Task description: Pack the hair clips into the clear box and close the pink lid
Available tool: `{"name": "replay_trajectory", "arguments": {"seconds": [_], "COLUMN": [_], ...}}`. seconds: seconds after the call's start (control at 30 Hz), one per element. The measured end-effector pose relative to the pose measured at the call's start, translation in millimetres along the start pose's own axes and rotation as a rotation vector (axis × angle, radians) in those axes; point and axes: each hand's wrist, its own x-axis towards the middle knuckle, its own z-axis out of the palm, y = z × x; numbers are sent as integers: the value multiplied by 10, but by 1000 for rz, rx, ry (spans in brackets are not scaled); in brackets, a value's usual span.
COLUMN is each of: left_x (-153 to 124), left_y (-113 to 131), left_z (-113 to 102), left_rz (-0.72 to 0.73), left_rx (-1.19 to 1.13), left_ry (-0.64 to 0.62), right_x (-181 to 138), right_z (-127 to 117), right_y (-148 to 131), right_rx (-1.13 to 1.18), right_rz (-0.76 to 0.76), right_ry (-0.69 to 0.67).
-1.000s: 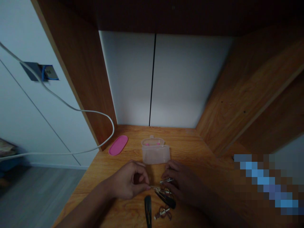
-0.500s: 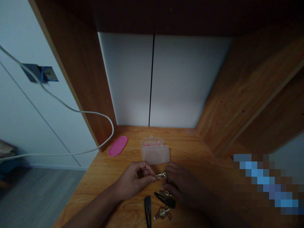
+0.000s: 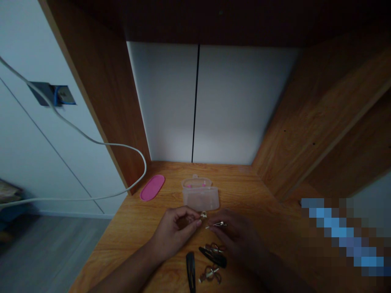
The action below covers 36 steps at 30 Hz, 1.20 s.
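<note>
A tiny gold-toned metal piece [image 3: 203, 214], too small to make out clearly, sits pinched at the fingertips of the left hand [image 3: 174, 235]. A slim silver metal hair clip [image 3: 217, 224] lies nearly level in the right hand [image 3: 235, 237], its thin tip pointing left, near the tiny piece at lower centre of the frame, not touching it.

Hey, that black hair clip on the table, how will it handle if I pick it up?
The black hair clip looks thin, so probably light. Its glossy surface may be slippery. Lying flat, it seems unlikely to roll.
</note>
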Motion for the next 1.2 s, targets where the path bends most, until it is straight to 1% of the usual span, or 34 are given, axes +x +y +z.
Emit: {"name": "replay_trajectory", "arguments": {"seconds": [0.1, 0.27, 0.4, 0.53, 0.6, 0.67, 0.77, 0.87, 1.03, 1.13, 1.2], "left_x": [-2, -7, -12, -11, -4, 4, 12, 14, 11, 0, -9], "left_y": [-10, -5, -67, -107, -100, -88, -75, -65, -59, -92, -109], "left_z": [26, 71, 118, 142, 137, 125, 108, 102, 123, 145, 142], "left_rz": [5, -18, -40, -37, -43, -57, -96, -124, -117, -95, -37], "left_rx": [35, 23, -38, -113, -119, -118, -140, -150, -131, -75, 6], "left_ry": [-2, -59, -81, -44, -23, 3, 19, -6, -26, 11, 67], "right_x": [1, -42, -54, -7, 13, 20, 12, 1, -4, -9, -15], "right_z": [25, 84, 136, 156, 156, 155, 163, 186, 221, 220, 216], "right_y": [13, 55, 34, -16, -11, 13, 48, 50, 41, 43, 38], "right_rx": [24, 71, 293, 591, 649, 640, 612, 613, 610, 547, 476], "right_rz": [63, 100, 182, 364, 425, 462, 463, 432, 407, 362, 345], "right_ry": [54, 138, 186, 144, 162, 187, 161, 146, 187, 209, 195]}}
